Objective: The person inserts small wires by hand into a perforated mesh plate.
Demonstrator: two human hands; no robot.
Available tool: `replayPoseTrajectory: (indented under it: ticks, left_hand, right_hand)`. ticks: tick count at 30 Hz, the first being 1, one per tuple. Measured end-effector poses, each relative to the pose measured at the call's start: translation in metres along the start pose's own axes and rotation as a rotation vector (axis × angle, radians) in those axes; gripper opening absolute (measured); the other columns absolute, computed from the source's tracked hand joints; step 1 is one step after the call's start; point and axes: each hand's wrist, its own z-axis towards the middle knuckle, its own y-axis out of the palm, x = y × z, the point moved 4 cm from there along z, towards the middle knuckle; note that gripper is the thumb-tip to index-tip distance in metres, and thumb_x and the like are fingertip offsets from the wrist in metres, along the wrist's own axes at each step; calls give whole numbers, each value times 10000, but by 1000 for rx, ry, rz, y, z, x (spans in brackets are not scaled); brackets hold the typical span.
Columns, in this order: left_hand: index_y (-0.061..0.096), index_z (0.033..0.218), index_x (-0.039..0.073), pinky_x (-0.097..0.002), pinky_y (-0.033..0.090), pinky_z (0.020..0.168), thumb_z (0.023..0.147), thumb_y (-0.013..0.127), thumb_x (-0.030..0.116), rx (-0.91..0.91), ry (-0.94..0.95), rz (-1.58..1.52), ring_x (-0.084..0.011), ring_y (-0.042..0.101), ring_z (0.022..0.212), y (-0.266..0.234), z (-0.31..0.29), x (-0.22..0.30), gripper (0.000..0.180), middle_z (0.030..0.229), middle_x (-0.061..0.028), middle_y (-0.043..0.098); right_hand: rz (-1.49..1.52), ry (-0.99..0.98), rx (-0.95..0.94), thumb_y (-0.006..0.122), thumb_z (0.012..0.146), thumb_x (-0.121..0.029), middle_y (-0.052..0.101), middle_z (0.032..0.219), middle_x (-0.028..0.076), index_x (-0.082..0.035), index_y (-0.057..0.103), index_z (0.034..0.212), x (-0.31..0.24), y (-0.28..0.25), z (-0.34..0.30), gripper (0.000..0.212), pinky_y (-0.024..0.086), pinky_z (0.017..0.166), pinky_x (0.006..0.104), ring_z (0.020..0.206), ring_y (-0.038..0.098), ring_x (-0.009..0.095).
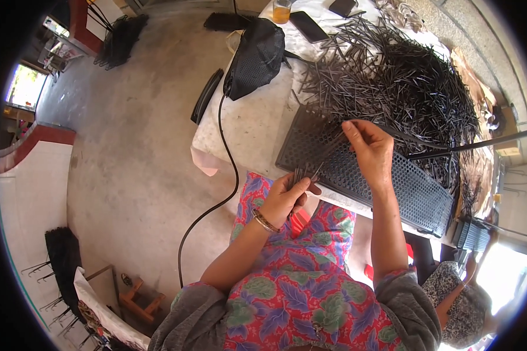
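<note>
My left hand (287, 196) is closed around a bunch of thin dark sticks (299, 176), just off the near edge of a perforated black tray (418, 193). Above that tray, my right hand (370, 149) has thumb and finger pinched together. Something slim and dark seems to run from the pinch toward the left hand, but it blends into the tray behind. The tray has rows of small round holes and lies slantwise along the table's near side. Behind it spreads a large heap of loose black sticks (392, 88).
A black mesh-covered object (260, 58) sits on the cloth-covered table (231, 137), its cable (219, 205) trailing across the floor. A phone (308, 27) and a glass of amber drink (281, 11) stand at the far edge. Another person (462, 298) works at the lower right.
</note>
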Motion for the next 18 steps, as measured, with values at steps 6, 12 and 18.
replayPoseTrajectory:
  ticks: [6, 12, 18]
  left_hand:
    - [600, 1030, -6, -182, 291, 416, 924, 561, 209, -4, -26, -49, -24, 401, 518, 1, -1, 0, 243, 839, -71, 652]
    - [612, 1002, -3, -201, 354, 442, 895, 592, 181, -14, -28, -52, -35, 446, 544, -6, 1, -6, 213, 792, -20, 624]
    - [596, 1052, 3, -192, 388, 447, 909, 569, 195, 97, -85, -81, -68, 533, 593, 3, -3, 1, 241, 839, -44, 627]
  right_hand:
    - [-139, -181, 159, 668, 854, -137, 626, 707, 18, 30, 669, 923, 8, -3, 8, 180, 423, 558, 208, 607, 503, 46]
    - [-220, -340, 155, 673, 830, -87, 632, 764, 85, 20, 659, 916, 3, 3, 3, 138, 452, 565, 241, 602, 555, 108]
    - [-318, -510, 40, 684, 791, -51, 635, 805, 114, 16, 653, 888, 0, 17, 2, 121, 473, 551, 284, 604, 594, 206]
